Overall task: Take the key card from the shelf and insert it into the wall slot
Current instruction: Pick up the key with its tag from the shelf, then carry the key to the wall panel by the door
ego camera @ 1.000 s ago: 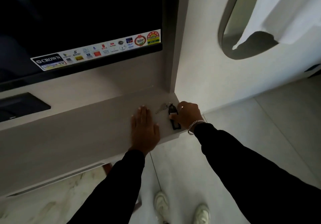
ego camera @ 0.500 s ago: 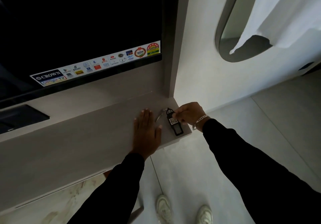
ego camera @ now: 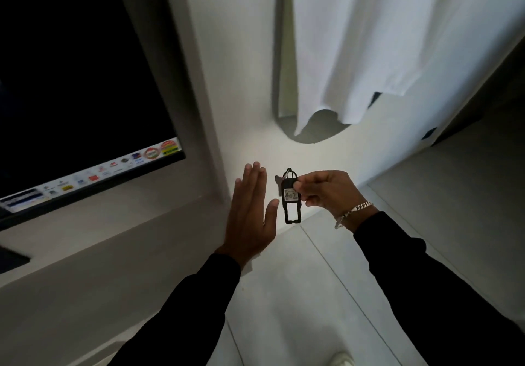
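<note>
The head view showed two hands and one key card. The right hand point(ego camera: 326, 192) was closed in a pinch on the key card point(ego camera: 291, 199), thumb and fingertips gripping its right edge near the top. The card (a black frame with a white label reading "A02" and a pale window below it) hung upright in the air, just past the right end of the shelf point(ego camera: 113, 252) and clear of its surface. One grey metal key point(ego camera: 279, 182) stuck out behind the card's top left corner, by a small ring. One silver bracelet point(ego camera: 353, 213) sat on the right wrist above a black sleeve.

The left hand point(ego camera: 250, 218) was spread flat, fingers together and straight, holding nothing; it lay over the shelf's right end, its thumb close to the card but not touching it. Whether the palm pressed on the shelf could not be told.

One dark television point(ego camera: 79, 81) filled the upper left, with a strip of stickers along its bottom edge. To the right, the white wall point(ego camera: 241, 81), one oval mirror point(ego camera: 287, 104) and the pale tiled floor point(ego camera: 312, 294) left open room around the card.
</note>
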Demonstrator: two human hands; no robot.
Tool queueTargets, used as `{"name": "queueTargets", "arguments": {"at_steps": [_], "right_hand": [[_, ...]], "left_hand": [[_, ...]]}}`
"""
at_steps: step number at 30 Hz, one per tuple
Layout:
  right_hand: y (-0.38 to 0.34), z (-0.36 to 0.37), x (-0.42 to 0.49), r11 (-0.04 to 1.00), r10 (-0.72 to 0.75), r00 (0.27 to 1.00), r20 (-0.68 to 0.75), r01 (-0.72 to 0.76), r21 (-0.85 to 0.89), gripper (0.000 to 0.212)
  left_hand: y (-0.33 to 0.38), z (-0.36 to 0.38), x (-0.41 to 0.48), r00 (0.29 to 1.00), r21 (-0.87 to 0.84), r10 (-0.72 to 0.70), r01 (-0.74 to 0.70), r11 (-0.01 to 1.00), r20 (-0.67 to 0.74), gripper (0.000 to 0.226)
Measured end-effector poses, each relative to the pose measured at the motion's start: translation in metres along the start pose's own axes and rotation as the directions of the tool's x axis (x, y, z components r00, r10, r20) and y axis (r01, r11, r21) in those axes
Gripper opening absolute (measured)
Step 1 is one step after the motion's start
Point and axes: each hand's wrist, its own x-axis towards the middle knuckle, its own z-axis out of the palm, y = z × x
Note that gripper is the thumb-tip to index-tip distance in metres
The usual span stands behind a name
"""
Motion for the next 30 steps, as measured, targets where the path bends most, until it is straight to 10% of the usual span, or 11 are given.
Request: {"name": "queueTargets", "arguments": {"at_steps": [30], "right_hand": [[-0.1,-0.4,0.081,0.97,-0.218,0.932,-0.288,0.239,0.038,0.009]], "left_hand": [[0.228,0.249,0.334,0.911,-0.025,0.404,-0.407,0.913,-0.078,0.066]]}}
